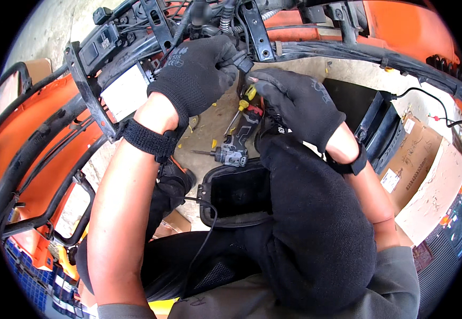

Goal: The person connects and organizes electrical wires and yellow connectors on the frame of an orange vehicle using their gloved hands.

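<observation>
While both gloved hands are meeting under the black tube frame (305, 50) of an orange vehicle, the head view is showing the one relation that matters: a small black connector plug (243, 63) on the frame's wiring is sitting at the very fingertips of the left hand (196, 66), and the right hand (294, 101) is closing in from just below and to the right of that plug. The left hand's fingers are curling shut around the plug, pinching it against the cable bundle (225, 24) that is hanging from the frame above. The right hand's thumb and forefinger are pressing together on a small yellow piece (249, 93), though what exactly it is cannot be told at this size; it is lying just below the plug, its long axis running up toward it. Of the two, the left hand is the nearer, already touching the plug. Farther below the plug, a cordless drill (236, 146) is lying on the concrete floor (212, 125) with its bit pointing left, and a screwdriver (236, 114) is resting beside it. Lower still, a black plastic cover (236, 196) is lying against the person's dark-trousered knee (316, 223).
</observation>
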{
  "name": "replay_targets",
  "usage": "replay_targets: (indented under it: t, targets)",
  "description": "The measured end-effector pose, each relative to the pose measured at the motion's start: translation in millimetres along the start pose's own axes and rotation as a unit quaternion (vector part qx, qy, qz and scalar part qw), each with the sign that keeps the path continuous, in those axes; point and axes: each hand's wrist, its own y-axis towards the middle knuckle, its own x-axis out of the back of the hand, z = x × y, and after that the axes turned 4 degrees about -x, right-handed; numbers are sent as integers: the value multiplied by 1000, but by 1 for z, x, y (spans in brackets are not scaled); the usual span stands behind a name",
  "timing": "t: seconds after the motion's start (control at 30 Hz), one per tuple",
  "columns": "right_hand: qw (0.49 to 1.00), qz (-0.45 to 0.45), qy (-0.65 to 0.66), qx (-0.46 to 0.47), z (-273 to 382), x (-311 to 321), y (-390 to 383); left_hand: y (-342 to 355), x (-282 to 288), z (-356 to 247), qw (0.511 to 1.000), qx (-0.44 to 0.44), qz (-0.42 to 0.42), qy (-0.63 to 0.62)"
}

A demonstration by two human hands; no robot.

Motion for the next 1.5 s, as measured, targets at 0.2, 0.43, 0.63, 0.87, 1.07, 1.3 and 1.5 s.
replay_targets:
  t: [0.2, 0.43, 0.63, 0.87, 1.07, 1.3, 1.5]
  targets:
    - [996, 40, 19, -81, 9, 4, 5, -1, -3, -5, 996, 36, 13, 80]
    - [932, 116, 258, -228, -1, -11, 7, -10, -22, -9, 986, 14, -56, 158]
    - [906, 109, 296, -283, 17, -2, 11, -13, -26, -10, 981, 13, -60, 183]
    - [975, 42, 94, -199, 10, 4, 9, -13, -35, -14, 970, 17, -84, 226]
    - [986, -53, -160, -13, 19, 12, 15, -16, -37, -8, 964, -15, -115, 239]
    - [944, -32, -313, 103, 27, 28, 32, -17, -41, -5, 958, -4, -103, 266]
    - [922, 10, -369, 118, 32, 29, 46, -16, -40, -7, 957, -19, -107, 268]
